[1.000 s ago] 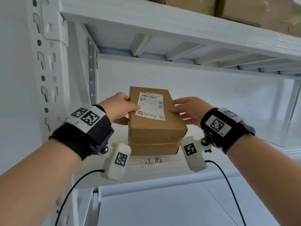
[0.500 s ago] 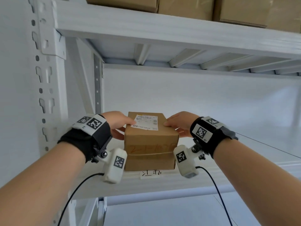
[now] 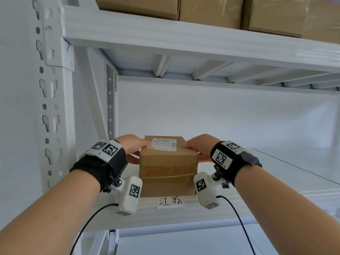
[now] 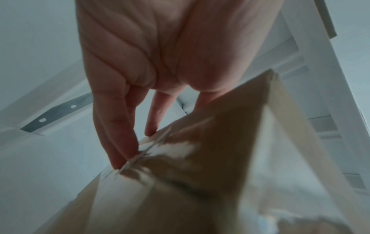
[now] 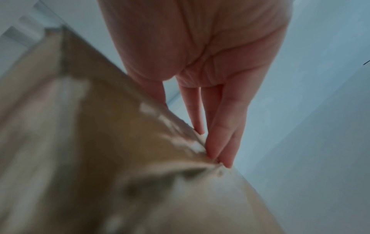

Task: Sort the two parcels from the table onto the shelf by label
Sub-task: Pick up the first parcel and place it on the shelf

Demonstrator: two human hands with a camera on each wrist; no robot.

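Note:
Two brown cardboard parcels are stacked on the white shelf board (image 3: 276,183). The upper parcel (image 3: 168,162) has a white shipping label on top and orange handwriting on its front. It rests on the lower parcel (image 3: 167,188). My left hand (image 3: 134,147) holds its left side and my right hand (image 3: 198,147) its right side, each thumb on the top face. In the wrist views the left hand's fingers (image 4: 120,134) and the right hand's fingers (image 5: 220,134) run down the parcel's (image 4: 200,158) sides to its lower edge (image 5: 100,142).
A handwritten paper tag (image 3: 170,201) is stuck on the shelf's front edge below the stack. The perforated white upright (image 3: 53,107) stands close on the left. Several brown boxes (image 3: 211,10) fill the shelf above. Bare shelf board stretches to the right of the stack.
Both hands have moved the upper parcel forward and down onto the lower one, keeping their hold. The head view has tilted upward, showing more of the upper shelf.

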